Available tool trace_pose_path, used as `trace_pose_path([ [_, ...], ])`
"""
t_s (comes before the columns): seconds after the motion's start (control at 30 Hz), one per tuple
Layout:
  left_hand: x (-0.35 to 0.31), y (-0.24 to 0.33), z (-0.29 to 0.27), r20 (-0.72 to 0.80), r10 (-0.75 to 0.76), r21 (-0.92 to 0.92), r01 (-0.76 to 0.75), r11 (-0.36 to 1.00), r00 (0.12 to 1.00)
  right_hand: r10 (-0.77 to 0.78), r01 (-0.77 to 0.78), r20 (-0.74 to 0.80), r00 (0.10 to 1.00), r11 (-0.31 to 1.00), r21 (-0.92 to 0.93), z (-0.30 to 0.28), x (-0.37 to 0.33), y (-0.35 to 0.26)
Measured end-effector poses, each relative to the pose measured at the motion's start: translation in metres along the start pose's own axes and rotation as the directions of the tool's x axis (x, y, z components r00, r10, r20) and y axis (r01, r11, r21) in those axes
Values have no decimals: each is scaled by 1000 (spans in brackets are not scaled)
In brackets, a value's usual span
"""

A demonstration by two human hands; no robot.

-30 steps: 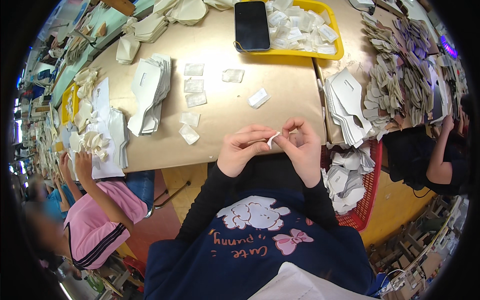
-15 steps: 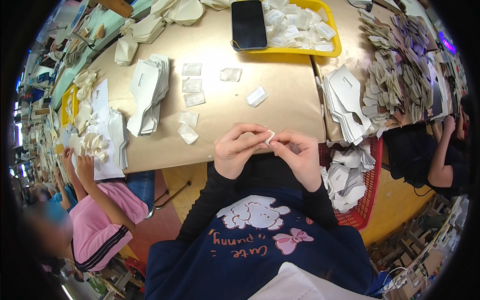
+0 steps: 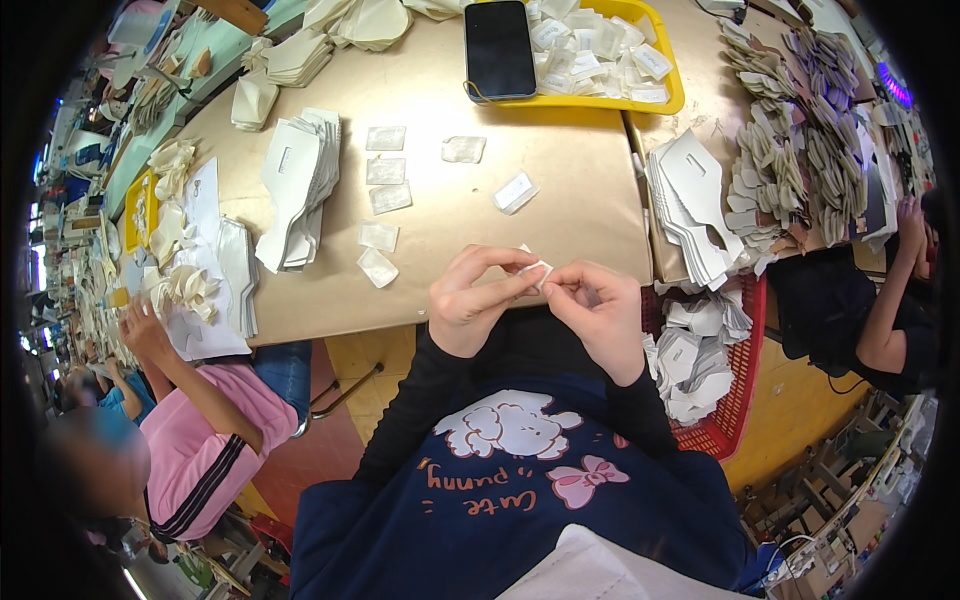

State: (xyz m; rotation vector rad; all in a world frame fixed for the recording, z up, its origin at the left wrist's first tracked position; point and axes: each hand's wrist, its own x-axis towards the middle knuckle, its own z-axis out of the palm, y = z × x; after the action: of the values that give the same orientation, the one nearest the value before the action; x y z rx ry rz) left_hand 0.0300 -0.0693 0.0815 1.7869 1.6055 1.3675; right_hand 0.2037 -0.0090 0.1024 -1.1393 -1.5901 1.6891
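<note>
Over the table's front edge, my left hand and my right hand meet in fingertip pinches. Between them is a small white label-like piece, partly hidden by the fingers. Beyond my hands lies a similar small white rectangle with faint marks. A cloudy, whitish rectangle rests farther off. To the left, several more form a loose column, among them a tilted one at its near end.
A yellow tray of small white packets stands at the back, with a black phone on its left part. Stacks of white cut pieces flank my work area. A red basket sits at right. Co-workers are on both sides.
The white piece has shifted in my fingertips, and more of it shows above them. My right fingers have moved slightly. The left co-worker's hands have drawn back from the white pieces.
</note>
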Motion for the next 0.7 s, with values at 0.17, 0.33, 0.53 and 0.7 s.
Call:
trace_pose_path([
  [0.17, -4, 2, 4, 70, -225, -261, 236, 936, 972, 68, -66, -9, 998, 989, 130, 3, 1, 6],
  [0.33, -9, 7, 6, 127, -432, -466, 438, 769, 893, 38, -21, -71, 997, 973, 230, 14, 5, 15],
  [0.53, -10, 12, 7, 221, -598, -660, 570, 490, 771, -116, 107, -73, 991, 988, -107, 11, 4, 8],
  [0.7, -7, 10, 10, 161, -560, -683, 502, 531, 813, -178, 165, -104, 979, 979, -119, 18, 5, 3],
])
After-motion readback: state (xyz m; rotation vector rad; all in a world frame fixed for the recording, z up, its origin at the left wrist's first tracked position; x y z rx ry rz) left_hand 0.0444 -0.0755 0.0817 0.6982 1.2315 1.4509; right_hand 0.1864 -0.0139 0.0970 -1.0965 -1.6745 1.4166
